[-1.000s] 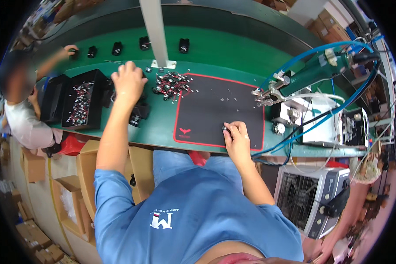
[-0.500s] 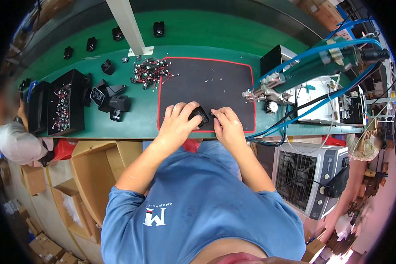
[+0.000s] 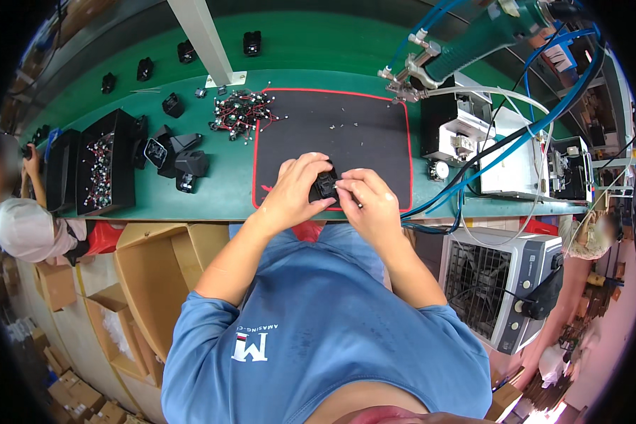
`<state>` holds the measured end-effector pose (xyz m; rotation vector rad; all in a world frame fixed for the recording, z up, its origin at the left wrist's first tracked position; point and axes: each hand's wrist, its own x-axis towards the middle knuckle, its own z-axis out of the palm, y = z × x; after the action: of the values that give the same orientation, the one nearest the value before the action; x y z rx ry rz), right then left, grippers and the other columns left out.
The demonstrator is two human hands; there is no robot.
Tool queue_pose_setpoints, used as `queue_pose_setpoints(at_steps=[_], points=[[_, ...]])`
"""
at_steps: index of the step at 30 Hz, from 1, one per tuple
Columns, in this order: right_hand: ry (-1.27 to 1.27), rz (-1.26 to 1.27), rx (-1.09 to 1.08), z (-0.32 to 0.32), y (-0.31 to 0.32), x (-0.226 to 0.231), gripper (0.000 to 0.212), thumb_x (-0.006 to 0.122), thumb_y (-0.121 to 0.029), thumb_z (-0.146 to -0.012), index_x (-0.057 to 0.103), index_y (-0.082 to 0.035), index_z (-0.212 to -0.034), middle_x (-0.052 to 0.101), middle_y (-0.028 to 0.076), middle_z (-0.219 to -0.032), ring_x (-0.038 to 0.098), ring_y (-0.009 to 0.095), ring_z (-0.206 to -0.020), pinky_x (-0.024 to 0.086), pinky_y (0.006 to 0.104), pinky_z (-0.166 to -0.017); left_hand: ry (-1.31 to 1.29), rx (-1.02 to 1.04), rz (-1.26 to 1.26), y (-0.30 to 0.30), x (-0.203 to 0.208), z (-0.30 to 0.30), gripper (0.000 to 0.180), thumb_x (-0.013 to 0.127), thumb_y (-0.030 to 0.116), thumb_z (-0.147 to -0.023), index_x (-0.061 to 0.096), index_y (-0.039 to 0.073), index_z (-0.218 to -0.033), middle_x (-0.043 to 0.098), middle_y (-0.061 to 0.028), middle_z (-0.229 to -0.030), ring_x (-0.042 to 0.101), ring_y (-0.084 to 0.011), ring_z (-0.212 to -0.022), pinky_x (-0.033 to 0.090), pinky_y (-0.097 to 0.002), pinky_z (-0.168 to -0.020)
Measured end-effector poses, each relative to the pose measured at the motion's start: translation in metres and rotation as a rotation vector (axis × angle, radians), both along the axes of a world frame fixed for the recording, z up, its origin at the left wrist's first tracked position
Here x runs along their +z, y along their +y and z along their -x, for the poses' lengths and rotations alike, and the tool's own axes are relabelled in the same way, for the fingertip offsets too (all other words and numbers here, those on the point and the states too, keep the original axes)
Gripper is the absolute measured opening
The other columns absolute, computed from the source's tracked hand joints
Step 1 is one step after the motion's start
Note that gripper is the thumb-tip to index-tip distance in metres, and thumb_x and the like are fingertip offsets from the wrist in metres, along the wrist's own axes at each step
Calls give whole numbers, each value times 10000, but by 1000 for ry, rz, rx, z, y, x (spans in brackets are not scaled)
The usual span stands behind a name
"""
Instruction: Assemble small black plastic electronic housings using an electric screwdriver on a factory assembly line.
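My left hand (image 3: 295,189) is closed around a small black plastic housing (image 3: 325,185), which it steadies on the black mat (image 3: 318,113) close to the front edge. My right hand (image 3: 369,201) is at the housing's right side, thumb and fingers pinched together. A small dark bit shows between its fingers, too small and covered to name. A few tiny pale parts (image 3: 343,126) that look like screws lie on the mat above my hands.
A pile of red-and-black wired connectors (image 3: 242,113) lies by the mat's left edge. Farther left are black housings (image 3: 191,164) and a black bin (image 3: 124,177) of small wired parts. A green power driver (image 3: 473,46) with blue hoses hangs at upper right, near a white machine (image 3: 505,162).
The green driver has swung up and away from the mat. My right hand has come in against the housing, which has turned more upright. The left hand has shifted slightly with it.
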<state>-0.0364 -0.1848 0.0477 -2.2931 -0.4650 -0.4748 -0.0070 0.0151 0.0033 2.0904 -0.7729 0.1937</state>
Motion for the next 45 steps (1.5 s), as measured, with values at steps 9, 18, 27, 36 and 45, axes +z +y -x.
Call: queue_pose_setpoints(at_steps=[9, 18, 27, 36, 45], points=[[-8, 101, 3, 1, 7, -12, 136, 775, 11, -820, 719, -8, -943, 702, 111, -1058, 722, 292, -850, 597, 380, -726, 14, -41, -37, -5, -6, -10, 842, 890, 210, -701, 531, 70, -1449, 602, -119, -1362, 560, -310, -1304, 356, -466, -1036], [114, 174, 60, -1, 1, -6, 116, 732, 17, -862, 692, 6, -971, 660, 113, -1063, 726, 305, -812, 599, 393, -701, -1, -81, -65, -11, 2, -16, 803, 894, 210, -693, 575, 87, -1420, 607, -90, -1358, 562, -281, -1244, 357, -447, -1018], [155, 240, 31, -5, 6, 1, 83, 728, -18, -846, 693, -9, -920, 653, 106, -1027, 712, 317, -806, 592, 414, -692, -19, -49, -51, -12, -1, -14, 821, 922, 203, -652, 600, 104, -1401, 641, -52, -1308, 583, -270, -1151, 381, -428, -987], [232, 483, 37, -5, 13, 8, 112, 749, -45, -806, 680, -10, -886, 624, 118, -1015, 712, 291, -906, 605, 405, -764, -31, -59, -18, -11, 0, -12, 924, 939, 224, -623, 562, 106, -1459, 663, -52, -1263, 595, -276, -1081, 388, -426, -958], [234, 334, 21, -8, 12, 2, 75, 769, -65, -796, 735, -39, -858, 595, 88, -1009, 645, 284, -960, 580, 410, -793, -118, -66, 11, -7, -2, -15, 1001, 940, 248, -639, 501, 109, -1528, 661, -68, -1232, 597, -283, -1055, 383, -431, -948]])
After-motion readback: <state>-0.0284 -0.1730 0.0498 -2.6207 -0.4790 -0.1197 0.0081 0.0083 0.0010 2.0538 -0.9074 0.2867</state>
